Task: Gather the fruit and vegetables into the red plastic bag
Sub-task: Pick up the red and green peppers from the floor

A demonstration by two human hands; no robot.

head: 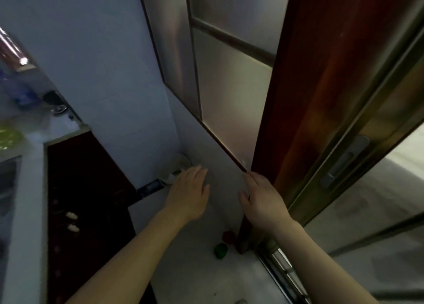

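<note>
Two small items lie on the pale floor (pixel 190 269) by the foot of the door frame: a green fruit or vegetable (pixel 220 251) and a red one (pixel 228 236) just behind it. My left hand (pixel 189 193) is stretched out above the floor, fingers apart and holding nothing. My right hand (pixel 263 202) is also empty, fingers extended, next to the edge of the sliding door (pixel 220 111). Both hands hang well above the two items. No red plastic bag is in view.
A dark red cabinet (pixel 80 200) with a white countertop (pixel 25 189) runs along the left. A brown door frame (pixel 321 97) and metal floor track (pixel 282 274) stand on the right. White clutter (pixel 181 166) sits in the far corner.
</note>
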